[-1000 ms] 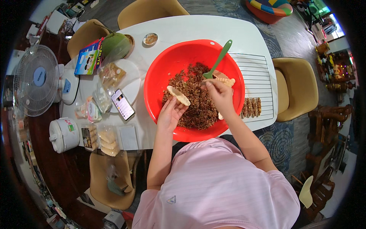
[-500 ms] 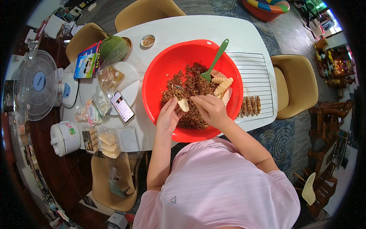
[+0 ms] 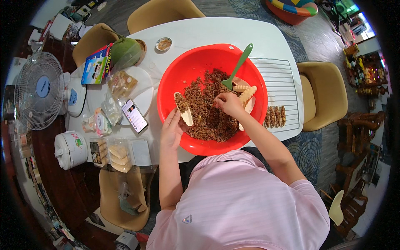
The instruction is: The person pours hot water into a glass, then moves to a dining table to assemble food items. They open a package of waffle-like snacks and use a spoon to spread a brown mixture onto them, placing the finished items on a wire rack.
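My left hand [image 3: 172, 128] grips a long pale pastry shell [image 3: 187, 118] at the left side of a big red basin [image 3: 170, 75]. Brown filling covers the shell's far half, and its near half is bare. Over the brown crumbly mixture [image 3: 212, 129] in the basin, my right hand [image 3: 230, 103] is closed, its fingertips pinched into the mixture. A green spatula [image 3: 240, 62] leans on the basin's far right rim with its head in the mixture. Pale wavy-edged shells [image 3: 247, 95] rest along the basin's right wall, just beyond my right hand.
On a wire rack [image 3: 283, 83] at right lie several filled pieces [image 3: 275, 116]. The white table's left holds a phone [image 3: 135, 116], plastic bags [image 3: 110, 109], a packet of pale shells [image 3: 119, 156], a white rice cooker [image 3: 71, 150] and a green coconut [image 3: 124, 52]. A small dish [image 3: 163, 44] sits beyond the basin.
My left hand has moved left with the shell, which now shows filling on its far half. The right hand has drawn away from the shell and dipped into the mixture near the spatula.
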A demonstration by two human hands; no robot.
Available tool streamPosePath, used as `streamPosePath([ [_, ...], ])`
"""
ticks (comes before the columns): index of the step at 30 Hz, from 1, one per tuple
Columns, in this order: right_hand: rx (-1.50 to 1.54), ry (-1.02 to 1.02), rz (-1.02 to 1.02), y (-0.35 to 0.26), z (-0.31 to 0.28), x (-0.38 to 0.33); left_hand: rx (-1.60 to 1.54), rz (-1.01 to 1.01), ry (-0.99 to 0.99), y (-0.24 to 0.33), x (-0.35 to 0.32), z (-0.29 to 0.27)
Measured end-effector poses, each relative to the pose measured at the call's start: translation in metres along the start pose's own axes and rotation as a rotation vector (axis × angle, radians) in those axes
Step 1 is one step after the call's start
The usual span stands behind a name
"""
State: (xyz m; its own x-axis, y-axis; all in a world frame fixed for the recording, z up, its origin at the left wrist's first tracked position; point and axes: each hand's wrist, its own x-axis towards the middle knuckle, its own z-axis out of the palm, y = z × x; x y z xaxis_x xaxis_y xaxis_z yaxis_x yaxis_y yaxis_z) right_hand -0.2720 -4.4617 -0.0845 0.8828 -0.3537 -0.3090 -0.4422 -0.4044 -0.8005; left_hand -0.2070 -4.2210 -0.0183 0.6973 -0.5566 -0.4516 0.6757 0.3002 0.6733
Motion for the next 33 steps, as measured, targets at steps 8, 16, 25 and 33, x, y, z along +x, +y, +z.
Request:
streamPosePath([
  [8, 0.645, -0.036, 0.213, -0.014, -0.032, -0.011, 0.009, 0.025, 0.010, 0.007, 0.006, -0.009],
  [16, 0.656, 0.314, -0.280, -0.068, -0.039, -0.046, -0.161, -0.064, -0.094, -0.009, 0.027, 0.003],
  [25, -0.093, 0.414, -0.882, -0.079, -0.044, -0.081, -0.309, -0.158, -0.125, -0.008, 0.036, 0.025],
  [33, -0.258, 0.438, -0.971, -0.067, -0.044, -0.096, -0.319, -0.100, -0.061, -0.011, 0.040, 0.027],
])
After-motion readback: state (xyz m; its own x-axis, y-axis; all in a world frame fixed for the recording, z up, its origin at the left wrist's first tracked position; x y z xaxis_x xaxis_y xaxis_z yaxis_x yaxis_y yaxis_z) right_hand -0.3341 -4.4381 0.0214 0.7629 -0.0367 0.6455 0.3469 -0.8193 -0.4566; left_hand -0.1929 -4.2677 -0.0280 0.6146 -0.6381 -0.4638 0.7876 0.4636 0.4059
